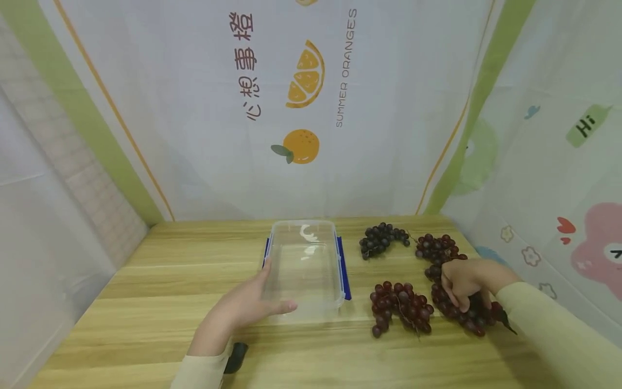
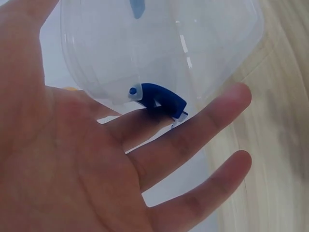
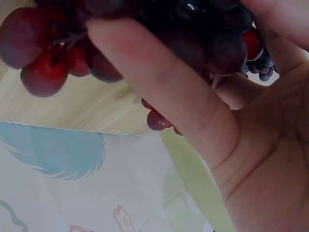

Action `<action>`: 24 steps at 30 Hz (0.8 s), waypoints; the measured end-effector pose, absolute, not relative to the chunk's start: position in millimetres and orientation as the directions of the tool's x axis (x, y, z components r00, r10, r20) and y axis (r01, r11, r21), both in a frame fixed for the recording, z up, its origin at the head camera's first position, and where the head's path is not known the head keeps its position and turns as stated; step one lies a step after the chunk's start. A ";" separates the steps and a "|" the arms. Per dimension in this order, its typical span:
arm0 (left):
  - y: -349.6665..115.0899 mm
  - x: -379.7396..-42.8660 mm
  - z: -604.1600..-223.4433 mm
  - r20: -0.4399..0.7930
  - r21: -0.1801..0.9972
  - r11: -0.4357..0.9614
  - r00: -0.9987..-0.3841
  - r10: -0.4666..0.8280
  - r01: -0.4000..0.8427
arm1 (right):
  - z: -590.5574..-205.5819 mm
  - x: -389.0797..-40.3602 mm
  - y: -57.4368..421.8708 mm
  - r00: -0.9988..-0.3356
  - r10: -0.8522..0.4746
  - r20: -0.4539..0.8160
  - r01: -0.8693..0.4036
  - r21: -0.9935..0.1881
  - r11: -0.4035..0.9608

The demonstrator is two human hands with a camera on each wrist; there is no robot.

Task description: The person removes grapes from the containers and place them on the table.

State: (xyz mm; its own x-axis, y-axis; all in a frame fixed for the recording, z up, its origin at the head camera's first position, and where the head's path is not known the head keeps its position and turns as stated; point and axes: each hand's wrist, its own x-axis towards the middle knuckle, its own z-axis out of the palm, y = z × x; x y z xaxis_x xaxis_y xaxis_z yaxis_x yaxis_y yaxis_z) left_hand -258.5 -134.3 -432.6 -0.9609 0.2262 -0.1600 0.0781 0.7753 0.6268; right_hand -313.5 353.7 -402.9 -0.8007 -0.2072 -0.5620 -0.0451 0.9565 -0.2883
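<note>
A clear plastic box (image 1: pixel 305 270) with blue side clips lies on the table. Beside its left wall, my left hand (image 1: pixel 243 302) has its fingers extended, the thumb over the near left corner. In the left wrist view, the fingers reach alongside a blue clip (image 2: pixel 161 98), and one seems to touch it. My right hand (image 1: pixel 468 278) is over the nearest right bunch of dark red grapes (image 1: pixel 466 320). Its fingers curl down around these grapes, and the right wrist view shows one finger across the bunch (image 3: pixel 227 53). The palm side is partly hidden.
Left of that bunch lies another red grape bunch (image 1: pixel 400 308). Farther back are a blackish bunch (image 1: pixel 381 239) and a reddish one (image 1: pixel 439 248). Behind the wooden table (image 1: pixel 160 302) hangs a printed white cloth (image 1: pixel 214 162); a patterned side cloth (image 1: pixel 525 205) borders the right.
</note>
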 end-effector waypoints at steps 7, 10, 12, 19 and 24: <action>-136.0 -252.6 -429.7 -0.146 0.602 0.795 -0.968 0.205 0.078 | -404.0 -310.9 357.2 -0.800 -0.226 -0.556 -0.055 -0.307 0.950; -136.4 -251.0 -429.2 -0.139 0.601 0.795 -0.970 0.200 0.078 | -402.2 -307.5 357.4 -0.809 -0.241 -0.537 -0.083 -0.302 0.950; -136.8 -250.1 -428.9 -0.139 0.599 0.797 -0.971 0.195 0.075 | -400.0 -304.8 357.2 -0.814 -0.251 -0.523 -0.106 -0.293 0.950; -136.2 -248.4 -427.5 -0.122 0.594 0.801 -0.976 0.179 0.073 | -392.9 -297.4 357.5 -0.837 -0.268 -0.476 -0.157 -0.261 0.953; -132.6 -249.6 -432.7 -0.116 0.595 0.800 -0.978 0.175 0.073 | -394.1 -294.4 362.3 -0.851 -0.241 -0.467 -0.129 -0.259 0.957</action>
